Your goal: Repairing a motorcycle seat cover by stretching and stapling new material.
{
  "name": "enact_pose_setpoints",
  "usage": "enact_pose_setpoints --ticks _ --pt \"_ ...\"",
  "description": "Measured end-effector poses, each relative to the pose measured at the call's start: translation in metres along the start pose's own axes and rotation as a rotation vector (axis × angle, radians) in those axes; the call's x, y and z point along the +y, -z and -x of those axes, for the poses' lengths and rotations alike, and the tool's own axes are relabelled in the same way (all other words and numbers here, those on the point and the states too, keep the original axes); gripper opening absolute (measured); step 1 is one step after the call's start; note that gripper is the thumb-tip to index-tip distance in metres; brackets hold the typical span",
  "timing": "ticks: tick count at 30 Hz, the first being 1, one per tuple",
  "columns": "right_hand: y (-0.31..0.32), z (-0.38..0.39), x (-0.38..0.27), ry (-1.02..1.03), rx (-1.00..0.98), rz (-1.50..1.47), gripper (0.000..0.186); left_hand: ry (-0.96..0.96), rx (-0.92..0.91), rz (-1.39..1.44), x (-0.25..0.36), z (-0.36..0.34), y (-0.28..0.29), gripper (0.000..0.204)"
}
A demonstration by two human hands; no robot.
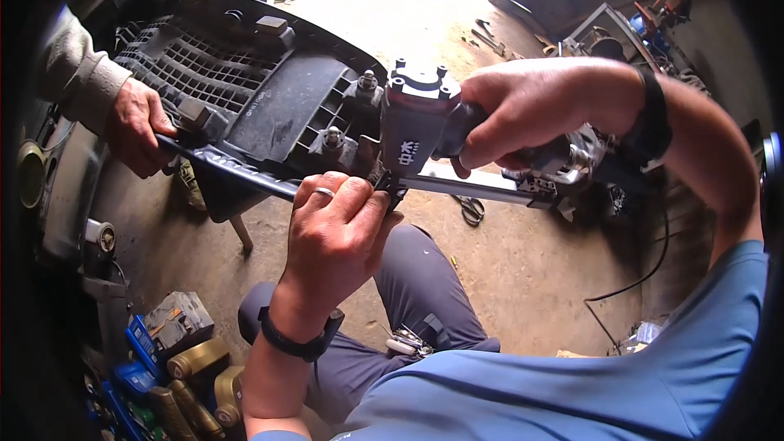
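Observation:
A black plastic vehicle seat base (286, 98) lies tilted across the upper left, its underside up, showing a grid, rubber blocks and metal bolts. My left hand (339, 216), with a ring and a dark wristband, grips its near edge with fingers curled over. In my right hand (539, 106) is the handle of a dark staple gun (416, 131) with a screwed cap. Its nose stands at the seat edge, close beside my left fingertips; the exact contact is hidden. Another person's hand (139, 126), in a beige sleeve, holds the far left of the same edge.
Black scissors (471, 211) lie on the concrete floor (506, 278). A dark cord (629, 284) runs along the right. Gold bottles (200, 358) and blue containers (139, 376) crowd the lower left. Loose tools (490, 37) and a metal frame (608, 20) are at the back.

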State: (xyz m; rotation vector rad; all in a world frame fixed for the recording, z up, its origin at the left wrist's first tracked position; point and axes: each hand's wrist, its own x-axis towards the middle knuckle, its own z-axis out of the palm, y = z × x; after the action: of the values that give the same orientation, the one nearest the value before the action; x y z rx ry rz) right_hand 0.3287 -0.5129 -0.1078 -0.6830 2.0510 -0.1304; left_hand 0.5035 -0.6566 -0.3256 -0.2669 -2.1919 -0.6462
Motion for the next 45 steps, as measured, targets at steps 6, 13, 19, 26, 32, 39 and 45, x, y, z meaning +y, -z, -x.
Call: enact_pose_setpoints --ticks 6,13,19,26,32,39,45 --pt "-0.006 0.004 -0.001 -0.019 0.027 -0.028 0.029 -0.011 0.011 -0.011 -0.003 0.002 -0.006 0.028" --pt "-0.008 0.002 0.013 0.075 0.143 -0.093 0.038 -0.013 0.049 -0.01 -0.004 0.006 -0.008 0.027" --pt "-0.008 0.031 0.022 0.265 0.22 -0.202 0.038 -0.002 0.02 0.0 -0.002 0.003 -0.002 0.029" --pt "-0.029 0.034 0.0 0.105 0.157 -0.002 0.033 -0.013 0.008 -0.006 -0.002 0.003 0.0 0.029" --pt "-0.028 0.03 -0.013 0.064 0.164 0.018 0.033 -0.021 0.012 -0.011 -0.002 0.002 0.001 0.029" --pt "-0.025 0.023 -0.047 -0.089 0.159 0.169 0.034 -0.021 0.017 -0.026 -0.003 0.005 -0.001 0.029" --pt "-0.021 0.023 -0.064 -0.116 0.129 0.296 0.041 -0.044 0.044 -0.056 -0.005 0.006 -0.003 0.035"
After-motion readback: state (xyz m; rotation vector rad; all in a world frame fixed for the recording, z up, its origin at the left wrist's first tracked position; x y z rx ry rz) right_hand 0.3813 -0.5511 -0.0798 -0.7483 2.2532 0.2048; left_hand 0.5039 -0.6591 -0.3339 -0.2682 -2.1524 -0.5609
